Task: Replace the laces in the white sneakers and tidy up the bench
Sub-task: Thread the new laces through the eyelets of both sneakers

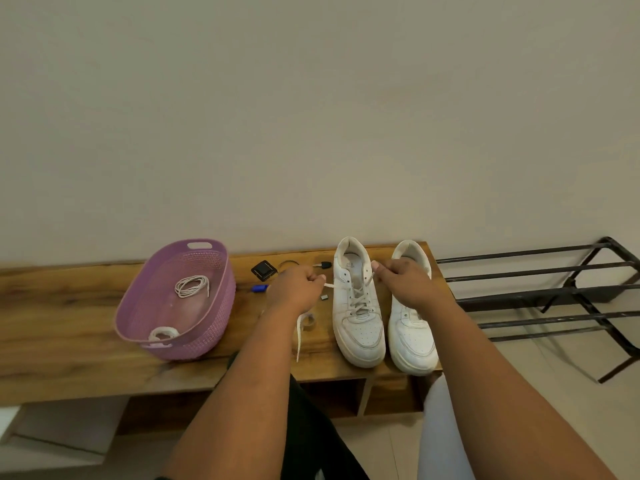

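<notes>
Left hand: fingers curled, pinching one end of the lace; the loose tail hangs below the fingers, down over the front of the surface.

Right hand: fingers curled, pinching the other lace end just above the collar of the left sneaker.

Left sneaker: white, upright on the surface, between the two sets of fingers, toe toward the person. Lace crossed through the lower eyelets; the upper ends run out to the fingers on each side.

Right sneaker: white, just beside the first, partly under the right hand and forearm; its lacing cannot be told.

Basket: purple, well to the left of the left fingers. Holds a coiled white lace and a white roll at the near wall.

Small items: black square object, blue object and small metal piece, near the left fingers.

Shoe rack: black metal, beyond the right fingers.
</notes>
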